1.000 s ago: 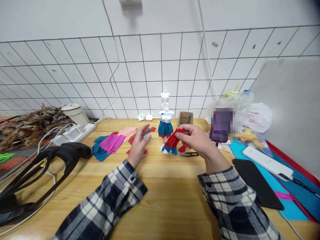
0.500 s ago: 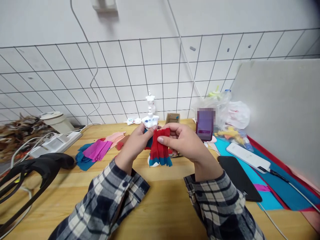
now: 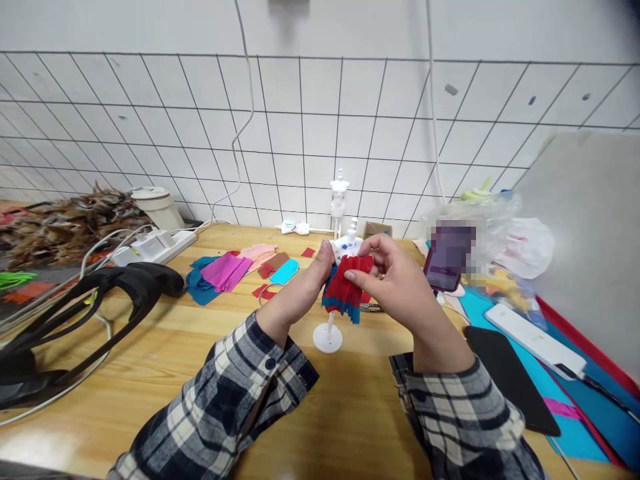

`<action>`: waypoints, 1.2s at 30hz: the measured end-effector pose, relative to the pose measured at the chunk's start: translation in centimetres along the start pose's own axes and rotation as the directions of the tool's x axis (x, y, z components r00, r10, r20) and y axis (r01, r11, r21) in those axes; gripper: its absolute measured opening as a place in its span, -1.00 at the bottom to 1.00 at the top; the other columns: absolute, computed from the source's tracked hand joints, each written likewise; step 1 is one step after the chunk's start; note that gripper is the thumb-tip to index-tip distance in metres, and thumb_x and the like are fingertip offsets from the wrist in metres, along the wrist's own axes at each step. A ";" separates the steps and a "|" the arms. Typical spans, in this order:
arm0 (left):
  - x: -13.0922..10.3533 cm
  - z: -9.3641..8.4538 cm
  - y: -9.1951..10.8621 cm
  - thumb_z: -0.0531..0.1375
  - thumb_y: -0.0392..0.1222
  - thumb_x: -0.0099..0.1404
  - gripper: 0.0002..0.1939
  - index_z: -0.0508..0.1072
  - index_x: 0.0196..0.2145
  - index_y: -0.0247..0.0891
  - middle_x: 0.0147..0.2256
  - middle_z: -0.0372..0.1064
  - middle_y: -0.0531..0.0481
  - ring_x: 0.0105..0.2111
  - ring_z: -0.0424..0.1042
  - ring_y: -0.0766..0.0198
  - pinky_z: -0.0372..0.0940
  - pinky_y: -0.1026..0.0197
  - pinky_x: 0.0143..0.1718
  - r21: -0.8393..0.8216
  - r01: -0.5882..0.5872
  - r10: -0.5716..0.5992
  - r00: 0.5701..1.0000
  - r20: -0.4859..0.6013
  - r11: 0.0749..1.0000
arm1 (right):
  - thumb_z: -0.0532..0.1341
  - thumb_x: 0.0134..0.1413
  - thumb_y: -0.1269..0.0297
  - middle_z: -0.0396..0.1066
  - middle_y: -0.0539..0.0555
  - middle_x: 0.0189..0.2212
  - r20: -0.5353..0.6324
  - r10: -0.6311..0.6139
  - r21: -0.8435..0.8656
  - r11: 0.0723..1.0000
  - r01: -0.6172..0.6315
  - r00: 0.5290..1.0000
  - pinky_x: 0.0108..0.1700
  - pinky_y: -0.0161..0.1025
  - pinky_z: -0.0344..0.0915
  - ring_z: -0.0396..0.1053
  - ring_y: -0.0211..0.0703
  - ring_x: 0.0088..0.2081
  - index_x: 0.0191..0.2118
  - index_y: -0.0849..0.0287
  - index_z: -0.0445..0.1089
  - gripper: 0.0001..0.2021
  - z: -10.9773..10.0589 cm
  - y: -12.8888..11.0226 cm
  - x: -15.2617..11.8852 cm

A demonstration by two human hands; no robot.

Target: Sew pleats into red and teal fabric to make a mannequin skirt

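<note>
A small white dress-form mannequin (image 3: 352, 244) with blue marks on its chest stands tilted on a round white base (image 3: 327, 339). My left hand (image 3: 303, 285) grips it at its left side, thumb up, the other fingers hidden behind it. Between the thumb and fingers of my right hand (image 3: 393, 280) is a pleated strip of red and blue crepe paper (image 3: 345, 288), pressed against the front of the mannequin's waist. Part of the blue paper lies under the red. Scissors (image 3: 371, 308) lie partly hidden behind my right hand.
Behind stands a second white mannequin (image 3: 339, 200) by the tiled wall. Magenta paper (image 3: 229, 270) and other coloured scraps lie to the left, near a black headset-like frame (image 3: 145, 293) and a power strip (image 3: 165, 248). On the right are a phone (image 3: 450, 257), a black slab (image 3: 510, 377) and a white power bank (image 3: 535, 339).
My view has turned left, so things sit further right. The red and blue paper, held out in front before, now lies against the mannequin's waist, and the mannequin's base shows more fully.
</note>
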State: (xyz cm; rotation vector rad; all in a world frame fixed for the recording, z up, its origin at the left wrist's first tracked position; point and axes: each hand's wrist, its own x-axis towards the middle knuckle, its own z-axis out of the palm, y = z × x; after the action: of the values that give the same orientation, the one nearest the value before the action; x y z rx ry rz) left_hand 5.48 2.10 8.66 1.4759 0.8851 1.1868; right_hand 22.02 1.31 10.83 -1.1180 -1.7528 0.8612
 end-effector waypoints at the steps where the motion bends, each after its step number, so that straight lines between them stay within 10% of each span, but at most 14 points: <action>1: -0.1 -0.1 0.0 -0.06 0.45 0.24 -0.30 0.54 -0.26 -0.22 -0.40 0.50 -0.12 -0.18 0.49 0.05 0.43 0.11 -0.25 0.007 -0.004 0.003 0.999 0.034 1.000 | 0.32 -0.03 0.23 0.33 -0.11 -0.50 -0.024 0.002 -0.028 1.000 -0.003 1.000 -0.48 -0.32 0.18 0.23 -0.29 -0.53 -0.24 0.06 0.21 -0.71 0.1 -0.1 -0.1; 9: -0.2 -0.6 0.2 0.13 0.16 0.32 -0.58 0.49 -0.02 -0.12 -0.11 0.50 -0.06 0.13 0.33 0.12 0.23 0.13 0.18 0.120 -0.038 0.028 0.996 0.083 0.992 | 0.30 -0.01 0.26 0.22 -0.14 -0.56 -0.104 -0.038 -0.133 0.991 0.024 0.994 -0.52 -0.32 0.08 0.14 -0.32 -0.59 -0.25 0.06 0.19 -0.74 0.0 -0.4 -0.3; 23: -0.3 -0.3 -0.3 0.06 0.14 0.37 -0.60 0.49 -0.04 -0.13 -0.03 0.47 -0.03 0.11 0.34 0.11 0.20 0.15 0.17 0.255 -0.080 0.083 0.997 0.000 0.964 | 0.33 -0.04 0.21 0.34 -0.09 -0.52 -0.157 -0.013 -0.081 0.997 0.000 0.987 -0.53 -0.30 0.21 0.28 -0.30 -0.60 -0.21 0.06 0.26 -0.71 -0.1 -0.4 -0.1; 36: 0.4 -1.9 -0.7 0.06 0.20 0.35 -0.58 0.46 -0.05 -0.11 -0.20 0.48 -0.01 -0.08 0.42 0.15 0.33 0.16 -0.03 0.197 -0.015 0.011 1.000 0.022 0.980 | 0.43 -0.21 0.15 0.39 -0.04 -0.49 0.091 0.188 0.325 0.923 -0.208 0.978 -0.54 -0.35 0.39 0.34 -0.33 -0.53 -0.24 0.16 0.36 -0.61 -2.3 1.8 1.0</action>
State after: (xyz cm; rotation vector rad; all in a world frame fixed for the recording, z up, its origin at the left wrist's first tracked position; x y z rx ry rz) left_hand 3.80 3.14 8.14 1.6522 1.0037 1.1169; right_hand 24.48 3.12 10.49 -1.0607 -1.4830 1.2740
